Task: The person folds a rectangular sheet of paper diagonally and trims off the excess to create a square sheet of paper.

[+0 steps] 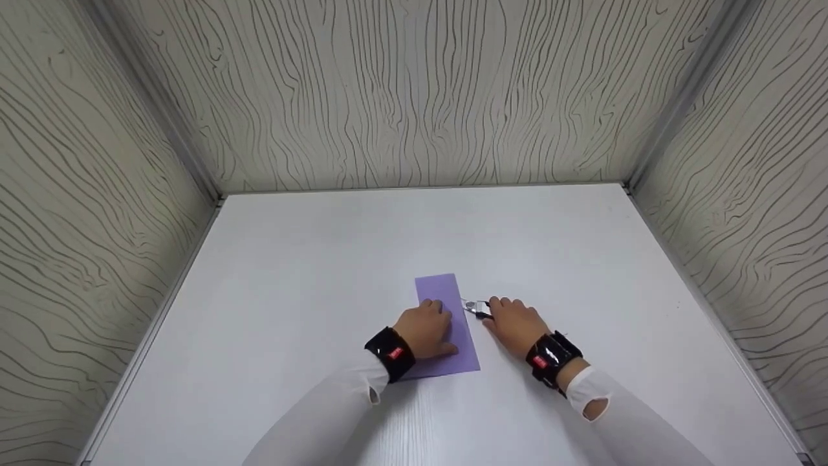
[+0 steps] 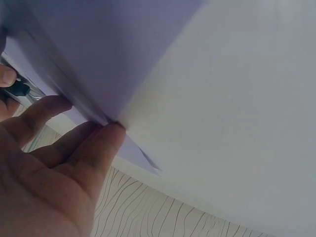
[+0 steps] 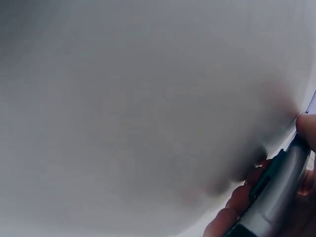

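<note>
A purple paper sheet (image 1: 438, 285) lies on the white table, and my left hand (image 1: 424, 330) rests on it with the fingers spread over its middle. From the left wrist, the left fingertips press down along a raised dark fold in the paper (image 2: 143, 44). Beside the sheet's right edge, my right hand (image 1: 517, 327) grips a plier-like hand tool (image 1: 475, 307) with a shiny metal head and black handles. The metal head reaches the paper's edge. In the right wrist view the tool's grey handle (image 3: 281, 192) sits in the curled fingers; its head is hidden there.
The white table (image 1: 310, 259) stretches around the hands on all sides. Wood-grain panels (image 1: 414, 97) enclose it at the back, left and right, with grey metal posts (image 1: 689, 97) in the corners.
</note>
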The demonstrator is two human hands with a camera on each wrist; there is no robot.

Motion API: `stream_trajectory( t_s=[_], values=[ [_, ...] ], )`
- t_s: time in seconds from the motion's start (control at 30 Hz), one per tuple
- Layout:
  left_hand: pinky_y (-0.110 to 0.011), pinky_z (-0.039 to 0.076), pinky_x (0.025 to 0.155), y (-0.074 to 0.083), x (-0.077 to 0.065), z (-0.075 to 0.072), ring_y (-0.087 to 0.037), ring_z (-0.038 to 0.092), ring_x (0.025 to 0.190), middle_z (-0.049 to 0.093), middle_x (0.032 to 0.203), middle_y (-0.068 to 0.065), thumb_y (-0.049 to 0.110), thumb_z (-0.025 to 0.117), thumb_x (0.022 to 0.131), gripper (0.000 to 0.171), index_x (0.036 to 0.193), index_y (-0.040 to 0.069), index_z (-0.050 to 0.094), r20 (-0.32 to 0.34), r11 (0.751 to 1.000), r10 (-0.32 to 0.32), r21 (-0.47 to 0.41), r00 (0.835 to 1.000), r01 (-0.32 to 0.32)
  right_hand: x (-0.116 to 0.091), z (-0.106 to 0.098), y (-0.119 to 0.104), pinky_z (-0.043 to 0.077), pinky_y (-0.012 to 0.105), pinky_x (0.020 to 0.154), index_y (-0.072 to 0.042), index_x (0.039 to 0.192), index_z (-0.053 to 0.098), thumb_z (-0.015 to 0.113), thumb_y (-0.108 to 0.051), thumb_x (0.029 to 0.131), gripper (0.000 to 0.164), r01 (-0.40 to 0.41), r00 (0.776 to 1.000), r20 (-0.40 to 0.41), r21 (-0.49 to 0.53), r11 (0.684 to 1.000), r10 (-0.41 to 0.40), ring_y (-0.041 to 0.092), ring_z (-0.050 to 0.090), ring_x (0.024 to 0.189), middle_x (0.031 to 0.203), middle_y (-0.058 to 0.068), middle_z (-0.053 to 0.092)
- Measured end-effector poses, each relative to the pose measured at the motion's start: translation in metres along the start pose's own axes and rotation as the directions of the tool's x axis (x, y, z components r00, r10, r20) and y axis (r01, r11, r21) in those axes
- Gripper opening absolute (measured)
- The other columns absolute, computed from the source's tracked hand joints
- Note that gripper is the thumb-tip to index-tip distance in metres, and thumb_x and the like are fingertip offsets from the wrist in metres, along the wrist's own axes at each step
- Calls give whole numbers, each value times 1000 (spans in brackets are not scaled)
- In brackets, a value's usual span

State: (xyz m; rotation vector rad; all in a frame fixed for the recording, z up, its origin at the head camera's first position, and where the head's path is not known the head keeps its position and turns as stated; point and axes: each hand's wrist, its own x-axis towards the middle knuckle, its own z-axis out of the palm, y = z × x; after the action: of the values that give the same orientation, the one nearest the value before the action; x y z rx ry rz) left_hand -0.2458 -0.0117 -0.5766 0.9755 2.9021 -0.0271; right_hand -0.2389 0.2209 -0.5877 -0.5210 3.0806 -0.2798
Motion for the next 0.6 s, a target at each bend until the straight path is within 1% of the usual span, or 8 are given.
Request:
stream_trajectory(
  t_s=[0.13, 0.27, 0.37, 0.5, 0.6],
  values=[
    [-35, 64, 83, 1, -1, -2, -20, 64, 100, 71, 114, -7, 65, 78, 92, 61, 116, 8, 73, -10, 1000, 1, 7, 1000, -1, 1, 0, -1, 59, 57, 69, 3, 114, 62, 67, -29, 108, 33, 19, 1000, -25, 2, 1000, -19, 40, 67, 83, 94, 20, 69],
    [-36, 64, 83, 1, -1, -2, -20, 65, 100, 71, 114, -7, 65, 78, 93, 61, 116, 8, 74, -14, 1000, 4, 8, 1000, -4, 1, 0, 0, 58, 55, 67, 1, 111, 62, 68, -30, 107, 31, 1, 1000, -28, -6, 1000, -1, 38, 66, 81, 91, 18, 68],
    [-36, 64, 83, 0, -1, -1, -20, 65, 99, 71, 114, -7, 64, 78, 92, 62, 117, 8, 74, -17, 1000, 5, 3, 1000, -5, 2, 1, 0, 58, 56, 68, 0, 111, 62, 68, -30, 108, 31, -9, 1000, -18, -4, 1000, 9, 38, 67, 82, 92, 18, 68],
    [-36, 64, 81, 0, -1, 1, -19, 64, 98, 71, 112, -7, 64, 79, 92, 61, 115, 8, 74, -23, 1000, 4, 0, 1000, -4, 4, 1, 0, 59, 57, 69, 2, 114, 62, 67, -29, 108, 33, 5, 1000, -21, 6, 1000, -5, 40, 68, 84, 95, 20, 69],
    [-36, 64, 81, 0, -1, 2, -19, 64, 98, 71, 112, -7, 65, 78, 92, 61, 115, 8, 73, -23, 1000, 9, 4, 1000, -9, 5, 1, 1, 59, 57, 69, 2, 114, 62, 68, -29, 108, 33, 1, 1000, -21, -5, 1000, -1, 41, 68, 85, 96, 20, 70]
  ],
)
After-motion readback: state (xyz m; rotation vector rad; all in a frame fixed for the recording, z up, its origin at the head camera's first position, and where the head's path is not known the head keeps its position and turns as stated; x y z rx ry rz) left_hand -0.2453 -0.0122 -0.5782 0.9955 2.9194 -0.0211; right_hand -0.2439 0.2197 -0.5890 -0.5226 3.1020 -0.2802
